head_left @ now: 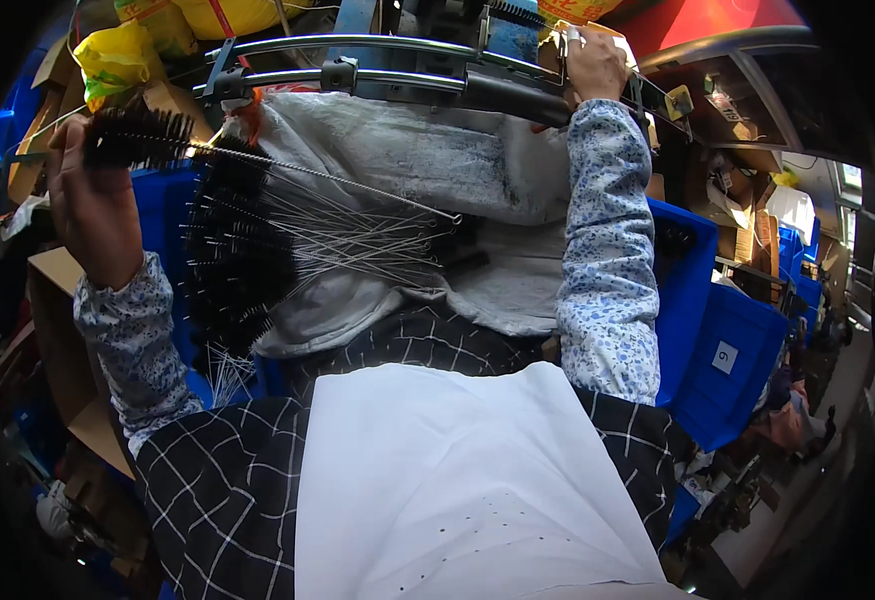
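My left hand (96, 205) is raised at the left, its fingers closed around the black bristle end of a wire-handled brush (318, 182). The brush's twisted wire stem slants right and ends in a small loop. Below it, a pile of similar brushes (243, 250) lies with bristles to the left and thin wire stems crossing over a grey cloth (398, 150). At the far right end of a metal-railed machine (388, 72), my right hand (598, 65) is bent over its edge beside a small carton. A white cover shows on one finger; whatever its fingertips grip is hidden.
A blue bin (163, 225) stands under the brush pile, and another blue bin (728, 365) is at my right. Yellow bags (118, 65) lie at the far left. An open cardboard box (73, 350) is beside my left forearm.
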`<state>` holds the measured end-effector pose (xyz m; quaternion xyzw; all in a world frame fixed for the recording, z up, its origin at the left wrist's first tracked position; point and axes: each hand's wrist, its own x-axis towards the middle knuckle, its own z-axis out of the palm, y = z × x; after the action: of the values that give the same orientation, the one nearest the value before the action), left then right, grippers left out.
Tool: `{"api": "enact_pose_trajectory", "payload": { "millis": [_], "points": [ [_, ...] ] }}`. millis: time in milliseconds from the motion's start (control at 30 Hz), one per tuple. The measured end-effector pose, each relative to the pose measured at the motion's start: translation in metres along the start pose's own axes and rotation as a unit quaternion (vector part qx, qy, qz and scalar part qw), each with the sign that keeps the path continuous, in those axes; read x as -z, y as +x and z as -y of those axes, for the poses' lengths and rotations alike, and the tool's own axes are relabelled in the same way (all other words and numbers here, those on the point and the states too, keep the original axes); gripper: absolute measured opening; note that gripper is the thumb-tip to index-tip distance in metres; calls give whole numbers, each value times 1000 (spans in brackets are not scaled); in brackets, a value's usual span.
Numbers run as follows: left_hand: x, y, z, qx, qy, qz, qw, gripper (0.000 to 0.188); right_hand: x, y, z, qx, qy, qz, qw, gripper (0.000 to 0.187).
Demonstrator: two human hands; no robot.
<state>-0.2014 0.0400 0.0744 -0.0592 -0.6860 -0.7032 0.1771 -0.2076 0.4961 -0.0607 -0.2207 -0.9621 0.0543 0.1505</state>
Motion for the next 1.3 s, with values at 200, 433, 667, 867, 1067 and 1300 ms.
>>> {"api": "enact_pose_trajectory", "payload": {
  "millis": [200,433,667,867,1067,1300],
  "points": [
    [-22,-8,4,102,-126,171,972,22,28,12,-39,106,24,118,987,28],
    [-57,-22,14,186,-161,294,924,20,132,-108,-28,109,244,385,883,38],
    [-82,-70,22,211,-40,438,873,20,111,-158,114,113,545,404,726,31],
    [-7,-41,7,43,372,430,821,19,29,-60,51,116,121,-102,981,21],
    [25,-63,12,81,423,430,794,12,-3,-25,45,96,-7,-106,990,24],
    [25,-71,15,45,439,334,833,14,-6,-25,42,98,25,-85,991,24]
  ]
}}
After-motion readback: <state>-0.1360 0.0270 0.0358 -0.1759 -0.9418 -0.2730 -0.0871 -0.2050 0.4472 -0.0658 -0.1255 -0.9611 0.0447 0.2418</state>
